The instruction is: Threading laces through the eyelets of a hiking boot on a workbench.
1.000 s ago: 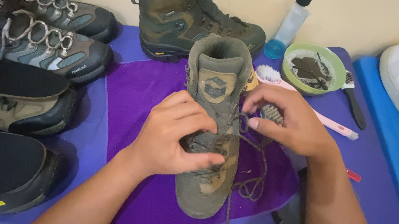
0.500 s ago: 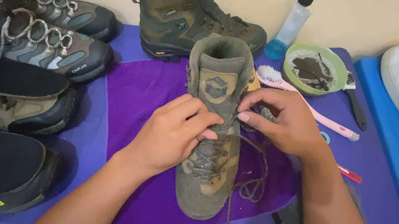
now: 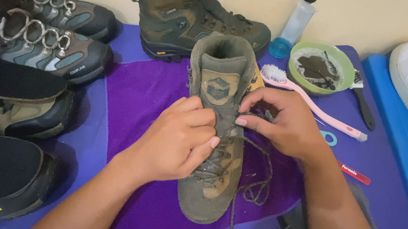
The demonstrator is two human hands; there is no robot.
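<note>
While lower eyelets are laced, the right hand [image 3: 284, 123] pinches the lace [image 3: 252, 185] beside the boot [image 3: 215, 131]; the left hand [image 3: 178, 139], fingers curled, presses its tongue; upper hooks remain unlaced.

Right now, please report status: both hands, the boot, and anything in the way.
Left hand and right hand pinching laces. Boot upright on purple cloth. Pink brush lies beside right hand.
</note>
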